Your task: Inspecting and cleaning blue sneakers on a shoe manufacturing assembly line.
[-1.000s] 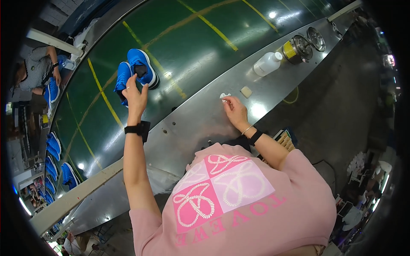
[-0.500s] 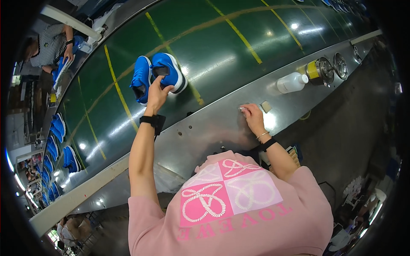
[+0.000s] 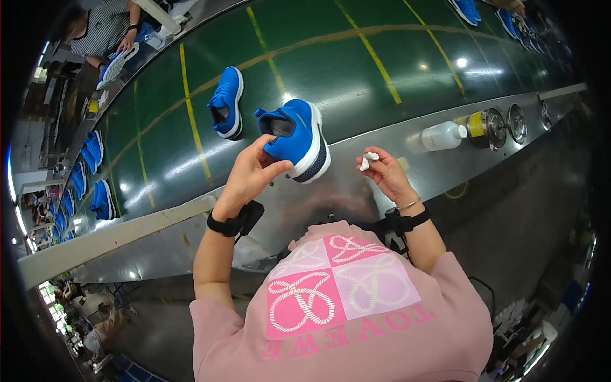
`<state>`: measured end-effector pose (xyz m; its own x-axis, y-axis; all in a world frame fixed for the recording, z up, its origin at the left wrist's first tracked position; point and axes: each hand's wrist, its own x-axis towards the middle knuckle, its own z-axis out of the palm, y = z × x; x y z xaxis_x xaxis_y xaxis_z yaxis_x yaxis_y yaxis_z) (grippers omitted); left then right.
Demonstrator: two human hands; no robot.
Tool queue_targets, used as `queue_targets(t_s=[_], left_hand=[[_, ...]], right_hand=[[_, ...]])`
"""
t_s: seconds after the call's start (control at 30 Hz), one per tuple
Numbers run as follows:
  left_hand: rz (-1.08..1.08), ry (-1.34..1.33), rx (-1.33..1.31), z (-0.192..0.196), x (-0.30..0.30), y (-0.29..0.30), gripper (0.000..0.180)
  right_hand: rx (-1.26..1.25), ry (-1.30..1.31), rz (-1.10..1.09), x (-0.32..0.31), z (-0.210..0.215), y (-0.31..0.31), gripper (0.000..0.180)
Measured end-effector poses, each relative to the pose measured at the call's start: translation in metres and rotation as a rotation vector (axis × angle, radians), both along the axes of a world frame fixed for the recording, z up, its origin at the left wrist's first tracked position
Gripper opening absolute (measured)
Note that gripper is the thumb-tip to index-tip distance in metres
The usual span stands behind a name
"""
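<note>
My left hand (image 3: 250, 175) grips a blue sneaker (image 3: 294, 137) by its heel, thumb and fingers on either side of the collar. The sneaker is held up over the near edge of the green conveyor belt, its white and dark sole turned partly toward the right. Its mate, another blue sneaker (image 3: 224, 105), rests on the belt to the left. Over the metal ledge, my right hand (image 3: 389, 178) pinches a small crumpled white cloth (image 3: 368, 160) between thumb and fingers, a short gap from the held sneaker.
On the metal ledge (image 3: 356, 184) to the right stand a white plastic bottle (image 3: 442, 136) and a round metal pot (image 3: 489, 127) beside its lid (image 3: 517, 123). More blue sneakers (image 3: 102, 200) line the belt's left end. Across the belt, a co-worker's hand (image 3: 127, 42) holds a shoe.
My left hand has lifted one sneaker off the belt and brought it nearer and to the right. My right hand has risen from the ledge with the white cloth, now plainly visible.
</note>
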<state>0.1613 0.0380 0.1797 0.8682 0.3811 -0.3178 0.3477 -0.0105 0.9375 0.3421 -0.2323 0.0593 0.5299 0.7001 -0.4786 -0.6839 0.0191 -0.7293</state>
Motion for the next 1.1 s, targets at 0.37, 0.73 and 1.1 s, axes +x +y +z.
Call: queue_targets(t_s=[0.37, 0.73, 1.1], left_hand=[[-0.124, 0.089, -0.087, 0.030, 0.020, -0.054, 0.034], [-0.070, 0.291, -0.147, 0.027, 0.048, -0.103, 0.039], [0.129, 0.415, -0.345, 0.009, 0.055, -0.122, 0.043]], right_hand=[[0.273, -0.129, -0.347, 0.084, 0.082, -0.112, 0.024], [-1.077, -1.477, -0.530, 0.279, 0.097, -0.253, 0.026], [-1.202, -1.452, -0.358, 0.335, 0.050, -0.280, 0.017]])
